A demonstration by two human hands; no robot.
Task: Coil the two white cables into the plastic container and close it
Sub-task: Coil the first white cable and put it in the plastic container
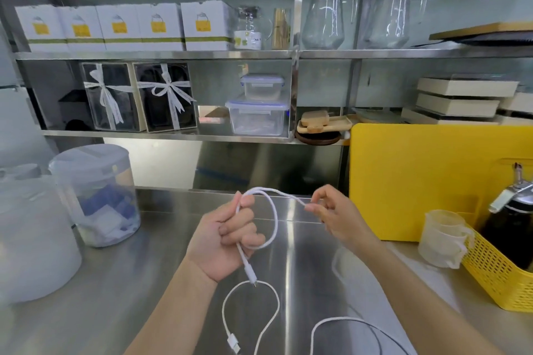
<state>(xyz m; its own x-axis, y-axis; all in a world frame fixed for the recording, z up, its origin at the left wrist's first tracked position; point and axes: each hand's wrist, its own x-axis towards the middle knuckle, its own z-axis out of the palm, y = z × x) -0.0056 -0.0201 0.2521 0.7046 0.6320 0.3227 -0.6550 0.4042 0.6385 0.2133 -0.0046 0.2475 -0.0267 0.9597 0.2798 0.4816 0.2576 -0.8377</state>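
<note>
You are only beginning: your left hand (pixel 227 239) is gripping, right hand (pixel 334 213) pinching, the first white cable (pixel 274 216), while the second cable (pixel 253 314) is lying on the table (pixel 115 297).

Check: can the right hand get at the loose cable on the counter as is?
Probably not yet: the right hand is pinching the held cable. The loose cable lies unobstructed below.

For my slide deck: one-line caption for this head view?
Left hand and right hand loop a white cable above a steel counter; second cable lies below.
</note>
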